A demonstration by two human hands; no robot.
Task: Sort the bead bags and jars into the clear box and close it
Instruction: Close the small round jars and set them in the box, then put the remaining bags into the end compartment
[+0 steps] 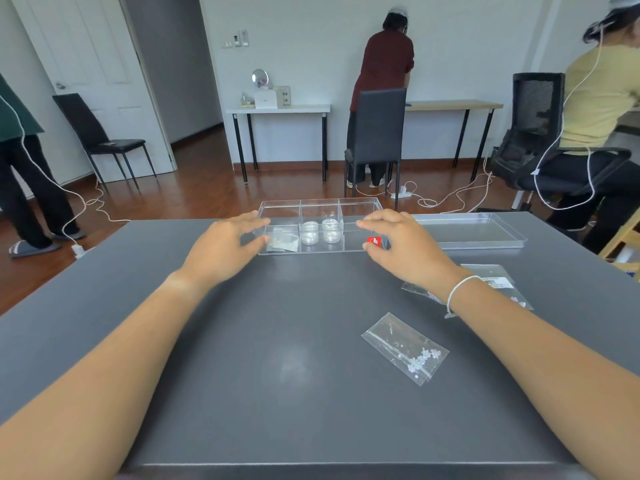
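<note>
Sorting half done, lid still off

Jars come first in the tally: two small clear round plastic jars (321, 232) stand side by side in the middle near compartment of the clear divided plastic box (320, 206), which sits at the far edge of the dark grey table (242, 341). A small clear bead bag (282, 241) lies in the near left compartment, and a red tag (374, 242) shows in the near right compartment, though what it belongs to is too small to tell. The back row of compartments looks empty.

The left hand (221, 249) and the right hand (410, 245) are at the box's two ends, fingers spread and loosely curled; they seem to touch its walls rather than clamp anything, and neither holds a bag or a jar.

Still to sort: a clear zip bag with pale flower beads (405, 348) lying on the table near the right forearm, and more clear bags with a printed label (498, 282) partly hidden under the right wrist. The clear flat lid (467, 230) rests on the table just right of the box, so closing is not yet done.
</note>
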